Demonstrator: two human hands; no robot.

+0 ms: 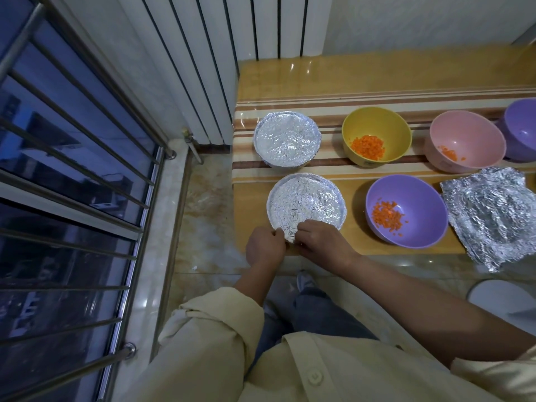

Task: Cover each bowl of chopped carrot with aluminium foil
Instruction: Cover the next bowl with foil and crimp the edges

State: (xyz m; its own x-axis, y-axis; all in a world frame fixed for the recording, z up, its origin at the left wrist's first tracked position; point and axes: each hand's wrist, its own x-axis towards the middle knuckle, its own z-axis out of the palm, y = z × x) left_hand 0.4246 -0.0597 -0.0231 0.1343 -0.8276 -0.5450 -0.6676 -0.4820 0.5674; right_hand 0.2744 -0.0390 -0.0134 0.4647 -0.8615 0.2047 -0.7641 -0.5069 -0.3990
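We're looking down past the barred window [72, 184] on the left and the white radiator [203, 68] at the far wall, onto the striped surface [406, 91] that carries everything. On the right, a crumpled stack of foil sheets [493, 216] lies flat, its near corner hanging over the surface's near edge.

Now the bowls, in two rows. In the far row, from the left, we have the far foil-covered bowl [287, 139], sealed tight all round, then the yellow bowl [377, 123], the pink bowl [467, 134], and a second purple bowl [522, 126] cut off by the right edge; what it holds we cannot tell. In the near row sits the near foil-covered bowl [304, 198] at the left corner, with the open purple bowl [420, 201] just beside it on the right.

And here's the action: both hands are at the near rim of that near foil-covered bowl. The left hand [265, 249] has its grip clamped on the foil edge, thumb and fingers pinching it. The right hand [323, 242], just beside it, has its grip curled onto the same fold of foil.

The chopped carrot [367, 146] lies uncovered in the yellow bowl, another heap [387, 217] lies in the purple bowl, and a few bits [451, 153] in the pink one.
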